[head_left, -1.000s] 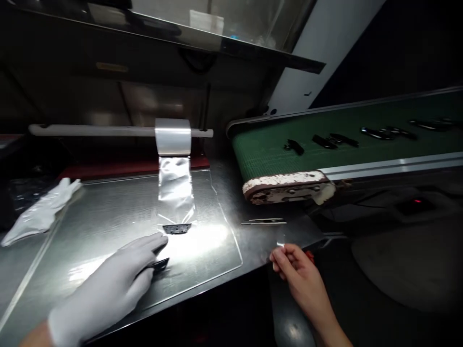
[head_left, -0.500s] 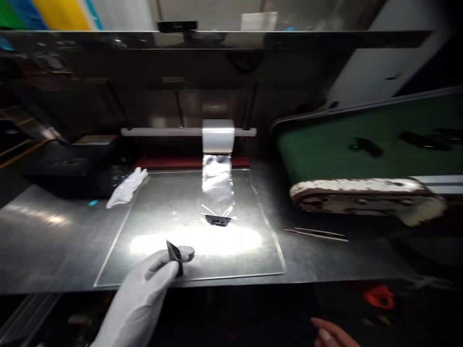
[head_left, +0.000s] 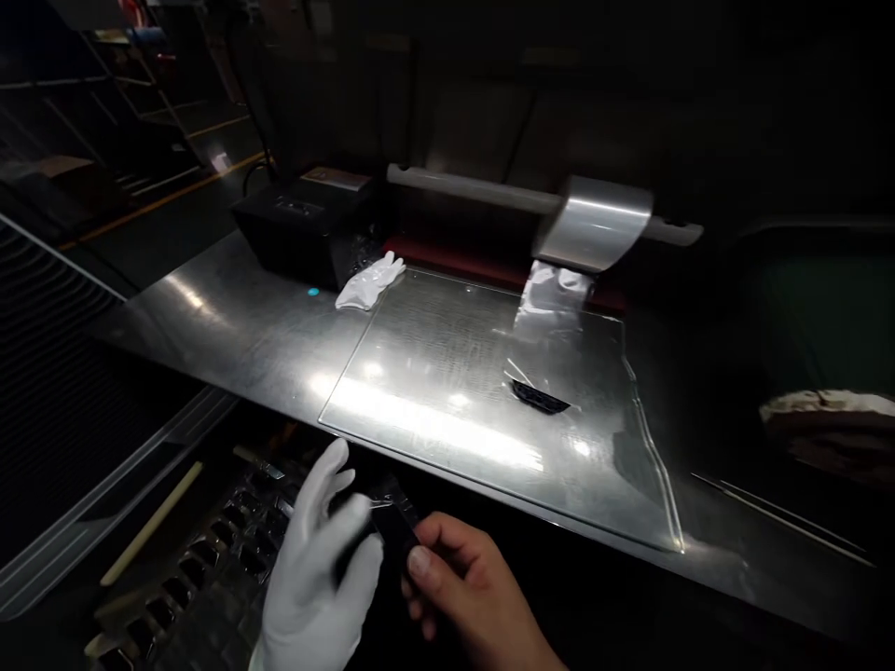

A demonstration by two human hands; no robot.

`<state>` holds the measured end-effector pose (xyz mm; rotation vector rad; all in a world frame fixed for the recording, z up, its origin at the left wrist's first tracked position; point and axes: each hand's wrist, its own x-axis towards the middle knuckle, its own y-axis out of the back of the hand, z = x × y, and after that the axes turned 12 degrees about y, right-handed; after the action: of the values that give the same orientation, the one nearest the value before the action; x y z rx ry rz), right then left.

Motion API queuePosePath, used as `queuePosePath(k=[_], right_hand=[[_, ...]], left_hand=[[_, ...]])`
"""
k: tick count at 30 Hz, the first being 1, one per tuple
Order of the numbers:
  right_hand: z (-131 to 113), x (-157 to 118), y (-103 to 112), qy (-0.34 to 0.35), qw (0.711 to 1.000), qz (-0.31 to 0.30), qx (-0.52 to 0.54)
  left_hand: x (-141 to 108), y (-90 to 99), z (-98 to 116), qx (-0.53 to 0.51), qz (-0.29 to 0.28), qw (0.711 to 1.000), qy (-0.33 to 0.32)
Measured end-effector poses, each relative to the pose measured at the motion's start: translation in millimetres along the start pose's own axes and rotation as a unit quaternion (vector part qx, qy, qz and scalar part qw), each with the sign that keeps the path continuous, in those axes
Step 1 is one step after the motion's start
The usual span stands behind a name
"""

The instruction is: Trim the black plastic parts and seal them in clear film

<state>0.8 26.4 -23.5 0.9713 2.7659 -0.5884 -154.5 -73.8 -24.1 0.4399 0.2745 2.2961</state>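
My left hand (head_left: 318, 564) wears a white glove, its fingers curved and spread, close beside a small dark flat piece (head_left: 393, 522). Bare thumb and fingers of my right hand (head_left: 465, 578) pinch that piece at its lower right end, just below the table's front edge. Its exact kind is hard to make out in the dim light. On the clear sheet (head_left: 447, 345) over the table lies another small black part (head_left: 538, 396), with thin clear film strips at its end. Behind it a roll of clear film (head_left: 598, 224) hangs on a white rod, its free end trailing down.
A spare white glove (head_left: 370, 281) lies by a black box (head_left: 300, 228). Tweezers (head_left: 783, 517) rest at the table's right, near a green conveyor belt (head_left: 867, 317). Below the table at left, a tray (head_left: 202, 610) holds several dark pieces.
The view has swung left and down. My right hand has come across to my left and now grips the dark piece; my left fingers, earlier pinching a dark piece, have spread apart.
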Motion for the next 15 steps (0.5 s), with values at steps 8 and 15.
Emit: queuePosePath(k=[8, 15], right_hand=[[41.7, 31.8, -19.6, -0.02, 0.981, -0.046, -0.188], [111.3, 29.7, 30.6, -0.091, 0.928, -0.108, -0.345]], left_hand=[[-34.0, 13.6, -46.1, -0.134, -0.052, 0.886, 0.441], [-83.4, 90.2, -188.6, -0.01, 0.151, 0.775, 0.613]])
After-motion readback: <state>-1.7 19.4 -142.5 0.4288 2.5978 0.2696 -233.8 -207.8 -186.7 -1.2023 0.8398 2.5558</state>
